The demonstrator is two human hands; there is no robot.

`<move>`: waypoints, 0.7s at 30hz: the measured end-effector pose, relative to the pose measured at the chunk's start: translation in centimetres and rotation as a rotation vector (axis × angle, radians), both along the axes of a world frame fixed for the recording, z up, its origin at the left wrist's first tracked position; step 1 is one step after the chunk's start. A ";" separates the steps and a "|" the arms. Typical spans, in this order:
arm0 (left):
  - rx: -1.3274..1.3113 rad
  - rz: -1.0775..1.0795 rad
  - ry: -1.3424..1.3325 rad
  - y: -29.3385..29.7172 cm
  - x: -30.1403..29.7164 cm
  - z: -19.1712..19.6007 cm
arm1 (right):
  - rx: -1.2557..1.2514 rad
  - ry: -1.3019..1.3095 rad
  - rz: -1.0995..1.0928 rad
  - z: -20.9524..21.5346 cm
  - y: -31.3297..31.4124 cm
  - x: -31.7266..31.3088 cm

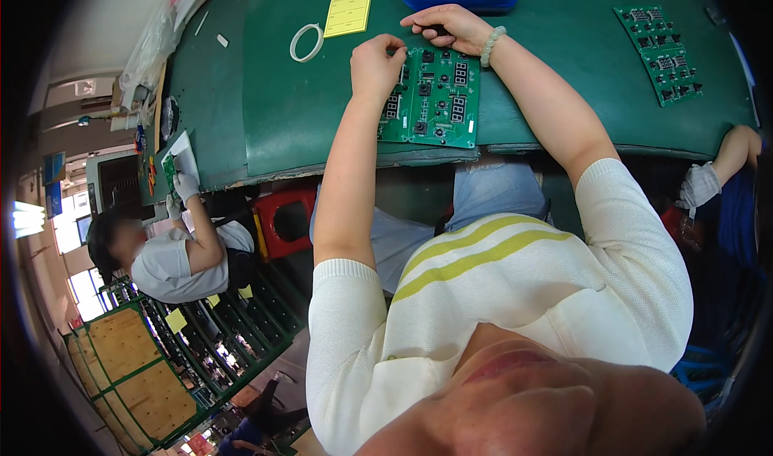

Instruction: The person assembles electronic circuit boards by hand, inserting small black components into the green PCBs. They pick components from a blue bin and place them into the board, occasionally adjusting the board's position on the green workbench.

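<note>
The left hand (pixel 375 63) was curled over the upper left corner of a green circuit board (pixel 435 98), its fingertips pinched together on something too small to make out; whether it truly gripped a part or only pressed on the board could not be told. The board lay flat on the green bench mat (pixel 282 102), near the mat's front edge and directly before the person, studded with small black components and several display blocks. The right hand (pixel 447 26) rested just beyond the board's upper edge, fingers bent and closed around a small dark piece — its shape unclear — with a pale bead bracelet (pixel 491 45) on the wrist; that hand lay just in front of a blue bin (pixel 456 2) filled with small black parts. To the left of the hands lay a white ring of tape (pixel 305 42) beside a yellow paper slip (pixel 348 13); well apart on the right sat a second green circuit board (pixel 664 53). At the left end of the bench a co-worker in a grey shirt (pixel 173 259) held another small board with gloved hands; a gloved hand (pixel 699 185) of someone else showed at the right edge.
</note>
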State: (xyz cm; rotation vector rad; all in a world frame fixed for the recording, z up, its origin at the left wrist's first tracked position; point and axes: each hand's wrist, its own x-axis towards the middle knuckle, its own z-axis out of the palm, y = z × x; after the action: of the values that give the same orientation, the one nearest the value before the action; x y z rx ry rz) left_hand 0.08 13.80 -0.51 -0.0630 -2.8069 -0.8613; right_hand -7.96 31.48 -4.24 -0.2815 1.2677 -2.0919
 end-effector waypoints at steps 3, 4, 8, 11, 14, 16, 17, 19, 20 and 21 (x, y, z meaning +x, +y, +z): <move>-0.095 -0.096 0.037 0.1 -0.5 -0.5 | 0.009 0.044 -0.015 -0.3 0.2 0.0; -0.123 -0.138 0.068 0.1 -0.6 -0.6 | 0.014 0.040 -0.014 -0.6 0.2 -0.1; -0.133 -0.254 0.056 -0.3 -0.9 -0.8 | 0.025 0.037 -0.005 -1.1 -0.1 -0.4; -0.173 -0.270 0.064 -0.2 -0.8 -0.5 | 0.026 0.047 -0.009 -0.9 -0.1 -0.2; -0.248 -0.255 0.071 0.1 -0.6 0.0 | 0.036 0.070 -0.005 -0.8 0.0 -0.2; -0.303 -0.262 0.036 0.0 -0.6 0.1 | 0.048 0.075 -0.016 -0.5 -0.1 0.0; -0.312 -0.257 0.021 0.0 -0.6 0.0 | 0.054 0.070 -0.031 -0.1 -0.1 0.3; -0.327 -0.249 -0.008 0.3 -0.7 0.0 | 0.060 0.065 -0.050 -0.1 -0.2 0.4; -0.339 -0.248 -0.020 0.4 -0.9 0.0 | 0.059 0.064 -0.055 -0.3 -0.2 0.3; -0.351 -0.247 -0.033 0.5 -1.0 0.1 | 0.058 0.064 -0.060 -0.5 -0.1 0.2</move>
State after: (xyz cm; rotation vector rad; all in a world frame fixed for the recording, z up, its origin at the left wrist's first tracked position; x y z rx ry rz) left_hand -0.94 14.27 -0.42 -0.4588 -2.9894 -0.4045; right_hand -7.78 31.37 -4.70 -0.2896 1.3881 -2.1074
